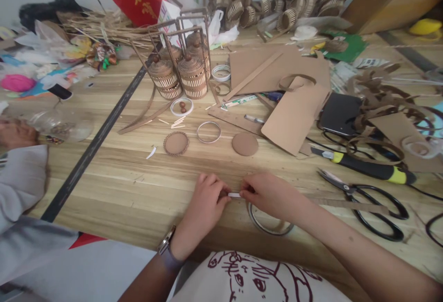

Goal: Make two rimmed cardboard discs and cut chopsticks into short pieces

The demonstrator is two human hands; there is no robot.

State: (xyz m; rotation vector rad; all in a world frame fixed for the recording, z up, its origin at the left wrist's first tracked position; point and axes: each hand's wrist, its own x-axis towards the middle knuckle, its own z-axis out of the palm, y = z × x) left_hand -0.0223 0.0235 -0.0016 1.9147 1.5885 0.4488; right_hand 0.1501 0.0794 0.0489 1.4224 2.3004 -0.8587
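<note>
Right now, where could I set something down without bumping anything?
The widest bare patch of the pale wooden table lies between the long black strip and the left hand, with a white scrap near its top. A narrower gap separates the round brown cardboard disc from the right hand. It is crowded around the black-handled scissors and black-and-yellow cutter.

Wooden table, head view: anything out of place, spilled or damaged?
Nothing looks clearly broken. Slightly untidy: small sticks lie strewn at angles beside the white ring, unbundled, and a brown strip crosses the handles of the scissors, where it could snag.
</note>
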